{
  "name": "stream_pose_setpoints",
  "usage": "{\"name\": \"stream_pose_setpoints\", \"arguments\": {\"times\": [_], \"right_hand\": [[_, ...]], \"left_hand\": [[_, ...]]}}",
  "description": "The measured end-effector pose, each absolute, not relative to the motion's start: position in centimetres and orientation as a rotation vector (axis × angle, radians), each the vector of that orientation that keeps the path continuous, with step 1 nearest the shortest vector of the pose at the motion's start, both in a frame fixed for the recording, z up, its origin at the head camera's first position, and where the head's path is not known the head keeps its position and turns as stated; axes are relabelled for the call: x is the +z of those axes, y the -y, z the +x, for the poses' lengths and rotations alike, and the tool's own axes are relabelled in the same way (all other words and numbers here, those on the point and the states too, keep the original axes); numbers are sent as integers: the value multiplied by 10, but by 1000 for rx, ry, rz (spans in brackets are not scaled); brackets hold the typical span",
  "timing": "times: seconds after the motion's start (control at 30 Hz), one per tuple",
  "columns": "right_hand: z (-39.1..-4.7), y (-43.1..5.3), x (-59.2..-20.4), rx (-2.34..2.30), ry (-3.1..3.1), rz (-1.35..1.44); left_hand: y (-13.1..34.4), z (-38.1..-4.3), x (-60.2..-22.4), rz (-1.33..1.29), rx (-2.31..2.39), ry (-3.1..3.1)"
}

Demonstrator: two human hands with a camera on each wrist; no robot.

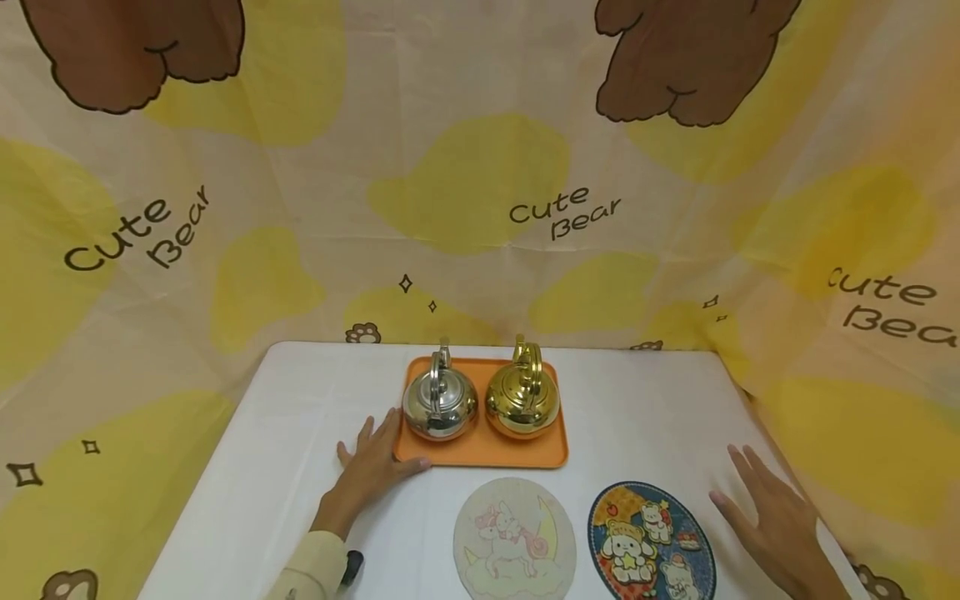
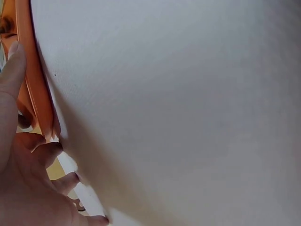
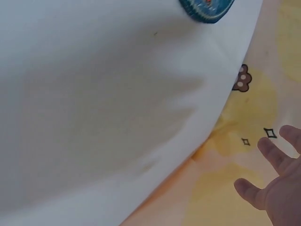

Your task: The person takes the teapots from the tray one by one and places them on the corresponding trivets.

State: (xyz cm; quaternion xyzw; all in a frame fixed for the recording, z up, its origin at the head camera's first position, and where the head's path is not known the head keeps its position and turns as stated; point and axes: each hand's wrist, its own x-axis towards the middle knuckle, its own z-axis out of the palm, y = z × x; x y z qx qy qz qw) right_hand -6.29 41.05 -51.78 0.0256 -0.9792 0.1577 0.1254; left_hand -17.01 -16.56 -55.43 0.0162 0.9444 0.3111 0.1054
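An orange tray (image 1: 480,455) lies toward the back of the white table, bearing a silver teapot (image 1: 441,408) on its left and a gold teapot (image 1: 522,406) on its right. At the tray's front left corner is my left hand (image 1: 375,460), fingers spread, thumb along the front edge. The left wrist view shows the thumb (image 2: 14,66) against the tray rim (image 2: 35,70), the other fingers splayed below. My right hand (image 1: 776,525) holds nothing, its fingers spread over the table's right side. It also appears at the lower right of the right wrist view.
In front of the tray lies a pale round mat (image 1: 513,542) with a unicorn picture. Right of it sits a blue oval mat (image 1: 651,546) with cartoon animals. A patterned cloth (image 1: 465,183) hangs behind the white table (image 1: 637,433).
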Motion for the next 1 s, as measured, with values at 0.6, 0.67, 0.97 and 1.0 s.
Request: {"name": "stream_pose_setpoints", "arguments": {"times": [0.6, 0.67, 0.97, 1.0], "right_hand": [[-72, -373, -497, 811, 2541, 146], [-72, -370, -494, 833, 2532, 131], [-72, -360, -487, 1041, 2523, 116], [-72, -359, -486, 1061, 2523, 114]], "left_hand": [[165, -172, -559, 51, 909, -2793], [165, -172, -558, 49, 912, -2788], [164, -171, -559, 46, 920, -2780], [164, -171, -559, 45, 921, -2780]]}}
